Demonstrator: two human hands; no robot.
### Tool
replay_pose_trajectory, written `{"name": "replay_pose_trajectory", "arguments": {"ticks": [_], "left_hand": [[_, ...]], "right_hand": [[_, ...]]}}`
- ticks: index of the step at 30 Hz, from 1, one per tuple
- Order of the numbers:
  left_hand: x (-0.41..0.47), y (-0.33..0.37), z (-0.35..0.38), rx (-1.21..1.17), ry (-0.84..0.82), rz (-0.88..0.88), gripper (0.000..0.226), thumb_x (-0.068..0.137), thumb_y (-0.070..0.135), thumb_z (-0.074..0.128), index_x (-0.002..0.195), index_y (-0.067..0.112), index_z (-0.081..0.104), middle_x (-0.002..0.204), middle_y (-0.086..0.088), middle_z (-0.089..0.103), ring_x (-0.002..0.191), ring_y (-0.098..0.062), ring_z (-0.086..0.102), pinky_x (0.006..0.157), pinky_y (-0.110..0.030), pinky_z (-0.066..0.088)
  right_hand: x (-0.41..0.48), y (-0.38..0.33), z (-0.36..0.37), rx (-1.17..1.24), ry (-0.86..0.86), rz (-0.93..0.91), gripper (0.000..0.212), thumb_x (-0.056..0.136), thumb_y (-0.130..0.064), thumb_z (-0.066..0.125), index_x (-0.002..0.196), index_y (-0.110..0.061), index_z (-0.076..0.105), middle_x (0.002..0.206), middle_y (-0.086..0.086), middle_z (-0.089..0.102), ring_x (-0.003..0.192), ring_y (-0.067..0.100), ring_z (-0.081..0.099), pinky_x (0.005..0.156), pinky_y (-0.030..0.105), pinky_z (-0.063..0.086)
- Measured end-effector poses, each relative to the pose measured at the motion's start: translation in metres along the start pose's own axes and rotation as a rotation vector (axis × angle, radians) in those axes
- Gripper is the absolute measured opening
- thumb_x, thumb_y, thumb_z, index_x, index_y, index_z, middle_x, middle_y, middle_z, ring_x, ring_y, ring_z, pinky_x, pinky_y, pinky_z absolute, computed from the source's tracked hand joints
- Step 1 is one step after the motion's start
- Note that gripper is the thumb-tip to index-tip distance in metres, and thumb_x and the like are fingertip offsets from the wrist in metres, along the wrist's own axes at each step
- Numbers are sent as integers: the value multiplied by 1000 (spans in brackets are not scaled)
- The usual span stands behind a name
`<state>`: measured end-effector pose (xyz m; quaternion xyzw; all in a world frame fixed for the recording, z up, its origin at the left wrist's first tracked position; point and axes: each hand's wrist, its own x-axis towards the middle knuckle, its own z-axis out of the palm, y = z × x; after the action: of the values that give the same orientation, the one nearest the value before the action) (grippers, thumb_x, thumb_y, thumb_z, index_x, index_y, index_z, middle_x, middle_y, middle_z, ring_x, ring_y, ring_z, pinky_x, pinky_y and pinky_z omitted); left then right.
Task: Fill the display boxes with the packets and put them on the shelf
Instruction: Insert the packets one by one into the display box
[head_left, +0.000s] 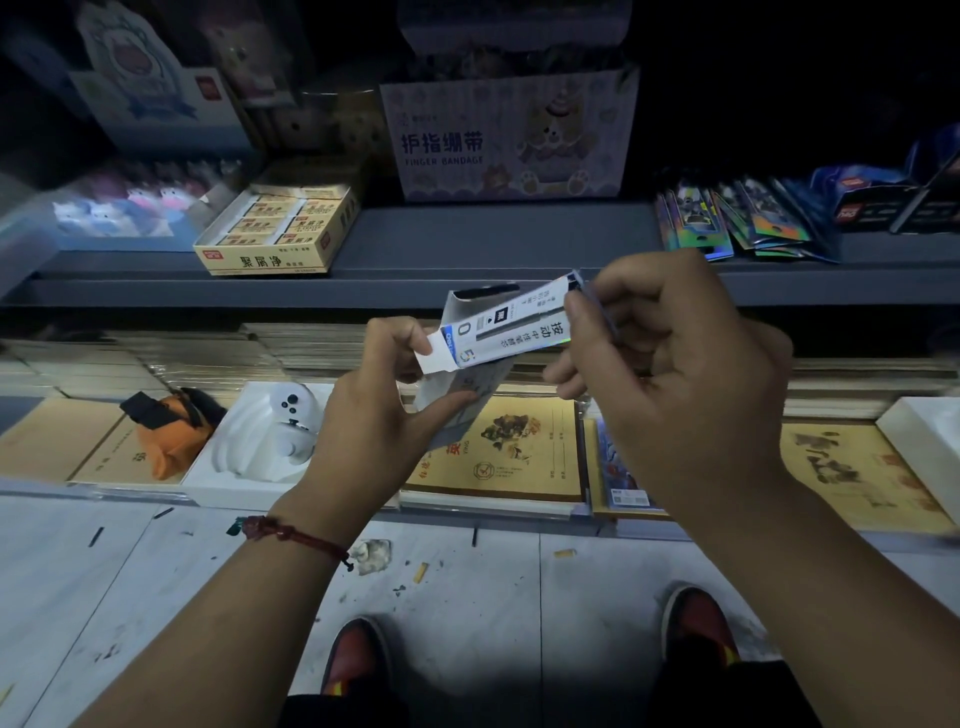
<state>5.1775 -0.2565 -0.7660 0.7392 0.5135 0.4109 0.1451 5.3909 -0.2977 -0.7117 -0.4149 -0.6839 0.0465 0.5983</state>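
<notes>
I hold a small white-and-blue display box (506, 328) with Chinese print in front of the grey shelf (467, 244). My left hand (387, 410) grips its lower end, thumb and fingers around the open flap. My right hand (670, 374) pinches the upper end, where a thin dark packet edge (597, 306) shows between finger and thumb. A pile of shiny packets (748, 221) lies on the shelf at the right.
On the shelf stand a yellow eraser box (275, 234), a "Finger Bandage" carton (511, 135) and a dark box (878, 202). Below lie notebooks (498, 447), a white tray holding a white controller (291, 421) and an orange item (171, 431). Littered floor and my shoes are beneath.
</notes>
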Motion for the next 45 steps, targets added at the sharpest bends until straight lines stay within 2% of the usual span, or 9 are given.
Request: {"name": "replay_pose_trajectory", "arguments": {"ticks": [4, 13, 17, 21, 24, 29, 33, 37, 45], "left_hand": [[-1, 3, 0, 79, -8, 60, 58, 78, 36, 84, 100, 45, 31, 99, 23, 58, 89, 2, 54, 69, -29, 53], [-1, 6, 6, 159, -56, 73, 55, 78, 38, 84, 100, 45, 34, 97, 42, 41, 95, -23, 58, 77, -47, 54], [-1, 8, 6, 157, -78, 113, 56, 80, 38, 82, 102, 48, 32, 105, 26, 52, 99, -26, 60, 79, -49, 54], [-1, 8, 9, 129, -106, 152, 51, 81, 38, 81, 108, 38, 38, 101, 39, 47, 94, -19, 57, 78, -46, 52], [-1, 6, 10, 99, -102, 149, 51, 80, 41, 81, 109, 37, 39, 98, 47, 44, 89, 1, 50, 79, -41, 51], [-1, 5, 7, 93, -91, 155, 54, 80, 38, 83, 115, 35, 42, 101, 31, 53, 96, -8, 58, 83, -49, 52], [2, 5, 8, 141, -61, 132, 73, 74, 32, 89, 131, 31, 43, 104, 45, 52, 102, -3, 59, 87, -38, 48], [3, 1, 9, 279, -82, 180, 56, 77, 37, 85, 124, 36, 54, 107, 15, 70, 94, -7, 57, 83, -37, 38], [3, 4, 8, 279, -89, 209, 59, 80, 35, 84, 130, 40, 52, 117, 13, 70, 100, -18, 63, 88, -45, 46]], "right_hand": [[2, 4, 0, 31, -63, 36, 5, 99, -3, 64, 99, -1, 59, 71, -1, 67, 61, 6, 71, 53, 31, 57], [-4, 6, 13, 35, -65, 312, 11, 100, -16, 63, 96, -7, 58, 69, -6, 68, 58, 4, 71, 48, 31, 55], [-5, 6, 14, -13, -133, 307, 9, 101, -19, 63, 98, -12, 58, 73, -6, 70, 63, 7, 71, 53, 35, 56], [-9, 5, 19, -120, -226, 174, 7, 100, -20, 62, 101, -17, 56, 76, -9, 66, 67, 12, 67, 57, 40, 55], [-11, 5, 25, -195, -270, 140, 10, 99, -18, 64, 101, -20, 54, 71, -9, 62, 63, 12, 61, 55, 39, 52], [-13, 4, 33, -151, -334, 303, 12, 98, -21, 65, 96, -24, 54, 75, -10, 66, 68, 11, 65, 61, 39, 55], [-7, 2, 27, -34, -228, 532, 13, 95, -28, 68, 93, -16, 68, 71, -8, 69, 63, 7, 68, 58, 32, 58], [-4, 2, 23, 70, -251, 675, 7, 96, -19, 68, 90, -16, 70, 66, -1, 72, 54, 6, 69, 52, 24, 58], [-2, -3, 21, 68, -283, 695, 9, 93, -20, 71, 87, -25, 67, 69, -6, 72, 56, 4, 70, 53, 13, 54]]}}
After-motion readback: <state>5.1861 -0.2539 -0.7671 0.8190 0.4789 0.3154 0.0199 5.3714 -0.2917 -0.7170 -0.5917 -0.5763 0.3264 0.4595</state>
